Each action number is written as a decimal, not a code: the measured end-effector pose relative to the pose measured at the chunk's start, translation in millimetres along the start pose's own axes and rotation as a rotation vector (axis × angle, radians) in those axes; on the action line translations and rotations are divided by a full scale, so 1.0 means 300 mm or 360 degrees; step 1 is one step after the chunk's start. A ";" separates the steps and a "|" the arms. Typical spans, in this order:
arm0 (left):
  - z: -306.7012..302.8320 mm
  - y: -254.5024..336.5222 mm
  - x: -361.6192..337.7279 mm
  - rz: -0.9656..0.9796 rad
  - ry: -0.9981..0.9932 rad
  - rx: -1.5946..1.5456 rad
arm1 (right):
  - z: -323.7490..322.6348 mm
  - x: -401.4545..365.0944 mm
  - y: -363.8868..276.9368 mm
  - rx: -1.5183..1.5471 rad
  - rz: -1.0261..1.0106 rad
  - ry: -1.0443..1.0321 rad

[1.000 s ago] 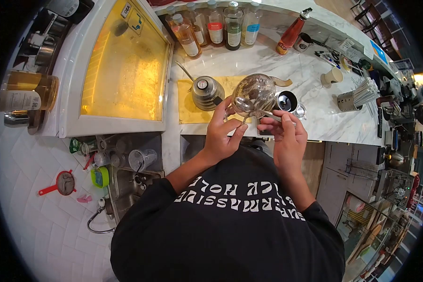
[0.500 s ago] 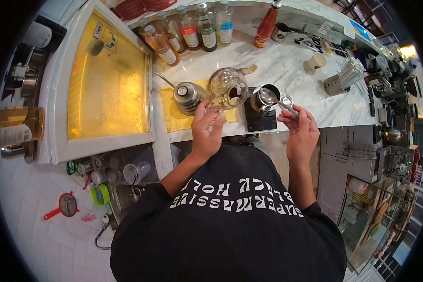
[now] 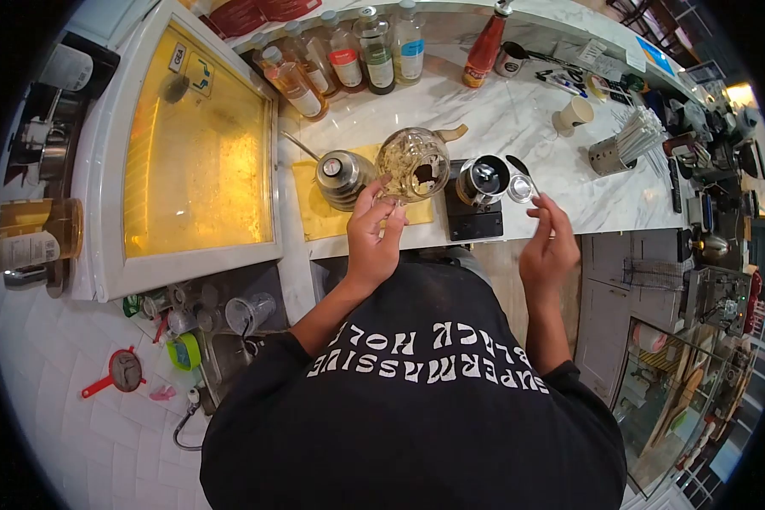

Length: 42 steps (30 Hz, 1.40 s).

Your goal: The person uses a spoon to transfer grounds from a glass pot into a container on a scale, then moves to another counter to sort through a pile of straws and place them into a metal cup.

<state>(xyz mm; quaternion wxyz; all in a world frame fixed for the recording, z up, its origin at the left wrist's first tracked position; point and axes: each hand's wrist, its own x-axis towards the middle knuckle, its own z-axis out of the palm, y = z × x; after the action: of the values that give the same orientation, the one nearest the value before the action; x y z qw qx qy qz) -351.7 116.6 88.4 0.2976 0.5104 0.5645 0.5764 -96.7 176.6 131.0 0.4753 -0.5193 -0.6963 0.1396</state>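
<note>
My left hand [image 3: 376, 234] is closed on the near side of a round glass pot [image 3: 399, 159], which is tilted with its opening toward the right and pale bits inside. My right hand [image 3: 550, 240] pinches the handle end of a spoon [image 3: 519, 167], whose bowl is up beside a metal cup. That metal cup [image 3: 487, 176] stands on a black scale [image 3: 474, 223]. Close to the cup's right side is a small round clear-and-silver piece [image 3: 520, 188]. A steel kettle [image 3: 340, 177] stands left of the pot on a yellow cloth [image 3: 316, 223].
Several bottles [image 3: 342, 58] line the back left, with a red sauce bottle [image 3: 485, 47] farther right. A paper cup [image 3: 574, 114] and a holder of straws [image 3: 609, 156] stand at the right. The yellow-lit glass door [image 3: 197, 153] is at the left, a sink [image 3: 221, 357] below it.
The spoon has come out of the metal cup and moved right, above the small round piece. My left hand and the glass pot have hardly moved.
</note>
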 end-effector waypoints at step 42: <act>-0.017 0.042 -0.010 0.0237 -0.0071 0.0072 | 0.142 -0.004 -0.206 0.1349 0.1101 -0.0637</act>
<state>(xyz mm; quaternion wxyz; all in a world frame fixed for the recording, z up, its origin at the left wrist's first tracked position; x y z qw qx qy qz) -352.6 109.6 100.4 0.2549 0.5702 0.5311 0.5726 -167.6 162.3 151.3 0.4277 -0.4446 -0.4460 0.6485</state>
